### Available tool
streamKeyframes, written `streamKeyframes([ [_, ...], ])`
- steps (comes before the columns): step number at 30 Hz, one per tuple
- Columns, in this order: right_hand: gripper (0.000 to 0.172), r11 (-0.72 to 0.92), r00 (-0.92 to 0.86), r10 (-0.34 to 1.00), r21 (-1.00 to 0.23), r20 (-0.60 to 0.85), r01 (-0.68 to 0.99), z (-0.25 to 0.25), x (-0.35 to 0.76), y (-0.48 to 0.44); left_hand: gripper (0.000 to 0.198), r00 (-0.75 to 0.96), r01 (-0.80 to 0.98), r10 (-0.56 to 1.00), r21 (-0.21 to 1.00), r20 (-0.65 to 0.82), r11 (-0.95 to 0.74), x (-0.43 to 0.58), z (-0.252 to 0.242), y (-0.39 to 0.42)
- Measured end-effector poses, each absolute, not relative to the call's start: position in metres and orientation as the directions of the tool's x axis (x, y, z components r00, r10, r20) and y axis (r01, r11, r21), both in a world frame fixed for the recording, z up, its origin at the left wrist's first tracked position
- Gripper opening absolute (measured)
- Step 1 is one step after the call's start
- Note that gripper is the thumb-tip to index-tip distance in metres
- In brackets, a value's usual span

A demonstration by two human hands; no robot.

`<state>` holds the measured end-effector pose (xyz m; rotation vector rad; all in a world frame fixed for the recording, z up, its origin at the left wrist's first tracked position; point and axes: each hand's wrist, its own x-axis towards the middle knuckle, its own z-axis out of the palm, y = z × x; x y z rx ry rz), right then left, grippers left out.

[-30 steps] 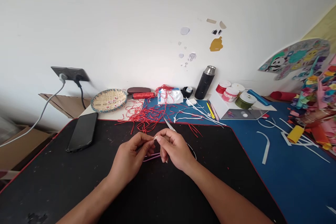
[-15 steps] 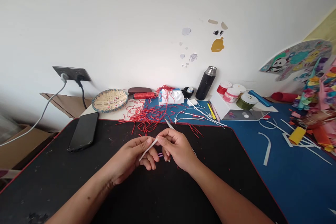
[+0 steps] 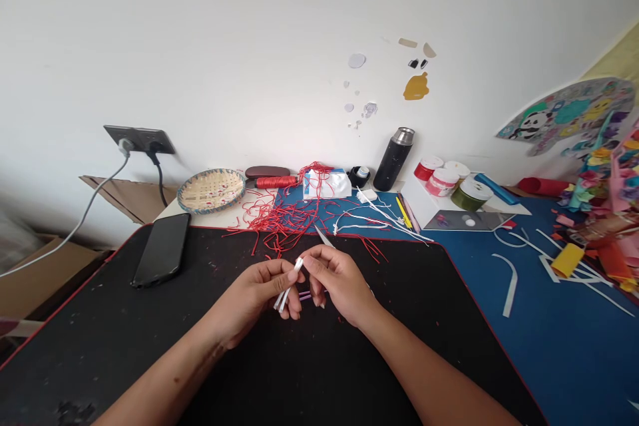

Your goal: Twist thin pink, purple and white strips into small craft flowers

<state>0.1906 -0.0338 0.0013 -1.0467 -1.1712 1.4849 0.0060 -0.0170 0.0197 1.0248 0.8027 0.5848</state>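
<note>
A folded white strip (image 3: 283, 298) is pinched between the thumb and fingers of my left hand (image 3: 269, 287), its two ends hanging toward the lower left. At the top of its fold, the thumb and forefinger of my right hand (image 3: 335, 279) are pressed together, touching or very near it. A pointed blade (image 3: 323, 235) sticks out beyond my right hand, its other end hidden by the hand. Thin purple rods (image 3: 305, 295) show between the two hands. Both hands are above the black mat (image 3: 299, 373).
Behind the mat lie tangled red cords (image 3: 279, 216), a woven basket (image 3: 211, 190) and white cords (image 3: 374, 216). A phone (image 3: 162, 249) rests at the left. A black flask (image 3: 393, 160) and paint jars (image 3: 442, 182) stand further right. Paper strips (image 3: 510, 286) lie on the blue surface.
The white strip, a single slanting length before, is now doubled over with two ends hanging. My left hand's fingers have shifted slightly. The camera view has moved a little.
</note>
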Motion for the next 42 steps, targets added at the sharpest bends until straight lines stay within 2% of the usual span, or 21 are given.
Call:
streamKeyframes([
  [17,0.042,-0.099,-0.187,0.980,-0.985,-0.071,-0.144,-0.0028,0.1898,-0.0332,0.041,0.511,0.097,0.834,0.978,-0.210,0.187,0.0088,0.0240,-0.0181],
  [35,0.030,0.017,-0.104,0.994,-0.999,0.012,0.046,-0.0002,0.1869,-0.0378,0.048,0.518,0.165,0.834,0.979,-0.190,0.121,0.0082,0.0222,-0.0186],
  [42,0.024,0.037,-0.105,0.994,-0.997,0.029,0.072,0.0012,0.1873,-0.0392,0.040,0.473,0.121,0.866,0.986,-0.161,0.117,0.0104,0.0226,-0.0205],
])
